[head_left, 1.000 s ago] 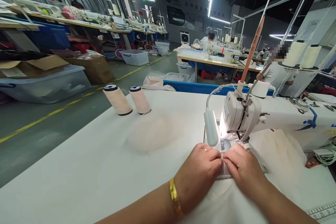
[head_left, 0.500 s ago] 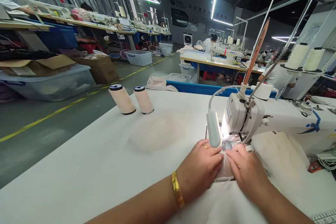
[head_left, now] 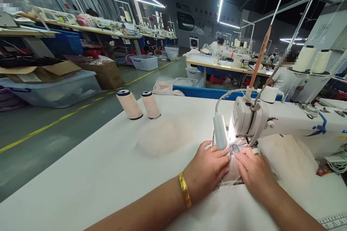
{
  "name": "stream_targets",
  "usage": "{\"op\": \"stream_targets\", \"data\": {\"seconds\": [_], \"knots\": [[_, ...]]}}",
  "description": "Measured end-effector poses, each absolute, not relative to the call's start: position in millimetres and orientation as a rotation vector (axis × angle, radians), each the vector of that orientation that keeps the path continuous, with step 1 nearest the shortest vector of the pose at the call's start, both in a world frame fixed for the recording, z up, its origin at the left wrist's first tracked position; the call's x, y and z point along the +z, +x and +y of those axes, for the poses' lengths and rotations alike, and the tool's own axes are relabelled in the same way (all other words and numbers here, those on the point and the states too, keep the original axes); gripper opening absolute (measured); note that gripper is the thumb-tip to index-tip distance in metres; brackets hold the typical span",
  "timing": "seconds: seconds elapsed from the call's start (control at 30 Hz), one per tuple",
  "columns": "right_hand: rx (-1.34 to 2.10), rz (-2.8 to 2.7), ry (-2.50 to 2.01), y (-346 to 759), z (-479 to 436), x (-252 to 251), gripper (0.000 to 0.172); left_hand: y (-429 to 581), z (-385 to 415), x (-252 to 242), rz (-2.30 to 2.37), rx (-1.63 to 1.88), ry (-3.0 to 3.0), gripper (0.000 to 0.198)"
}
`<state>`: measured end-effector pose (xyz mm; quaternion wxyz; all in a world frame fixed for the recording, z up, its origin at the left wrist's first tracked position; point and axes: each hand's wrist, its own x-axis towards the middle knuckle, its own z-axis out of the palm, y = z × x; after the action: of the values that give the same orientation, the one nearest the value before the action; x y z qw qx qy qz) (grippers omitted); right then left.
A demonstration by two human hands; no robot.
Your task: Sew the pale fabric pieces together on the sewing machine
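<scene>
Left hand (head_left: 207,170) and right hand (head_left: 253,174) are pinching pale fabric (head_left: 232,173), grips closed on it, so near the needle (head_left: 234,148) of the sewing machine (head_left: 287,120) that a slip risks pricked fingertips.

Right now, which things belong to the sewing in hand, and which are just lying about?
In use: left hand, right hand, pale fabric piece under their fingers, sewing machine, machine lamp.
Lying about: thread cone, second thread cone, sheer fabric heap, measuring tape.

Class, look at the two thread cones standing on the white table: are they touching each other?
Apart. The head view shows a strip of white table between the left thread cone and the right thread cone.
</scene>
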<state>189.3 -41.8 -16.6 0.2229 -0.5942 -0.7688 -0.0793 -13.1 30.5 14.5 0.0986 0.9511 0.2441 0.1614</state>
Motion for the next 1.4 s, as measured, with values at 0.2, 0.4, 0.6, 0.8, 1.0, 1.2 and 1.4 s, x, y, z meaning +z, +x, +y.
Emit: {"op": "stream_targets", "data": {"seconds": [0.2,0.4,0.6,0.8,1.0,1.2,1.4], "knots": [[0.134,-2.24,-1.431,194.2,-58.4,6.2,0.038,-27.5,7.4,28.2,0.627,0.421,2.748,0.043],[0.233,-2.238,-1.357,193.8,-58.3,6.6,0.021,-17.2,9.8,6.2,0.757,0.59,2.785,0.024],[0.331,-1.921,-1.457,187.7,-50.2,4.7,0.023,-3.5,28.1,14.2,0.789,0.566,2.524,0.014],[0.423,-1.678,-1.539,180.1,-47.9,10.5,0.027,-3.9,38.1,17.8,0.774,0.57,2.433,0.017],[0.335,-1.739,-1.531,181.0,-49.0,10.5,0.03,-7.6,42.3,14.3,0.757,0.613,2.527,0.023],[0.276,-1.781,-1.493,181.3,-49.1,10.6,0.028,-5.4,41.1,18.8,0.629,0.779,2.627,0.027],[0.189,-1.981,-1.47,187.3,-50.9,4.1,0.026,-5.3,40.0,15.4,0.572,0.802,2.747,0.026]]}}
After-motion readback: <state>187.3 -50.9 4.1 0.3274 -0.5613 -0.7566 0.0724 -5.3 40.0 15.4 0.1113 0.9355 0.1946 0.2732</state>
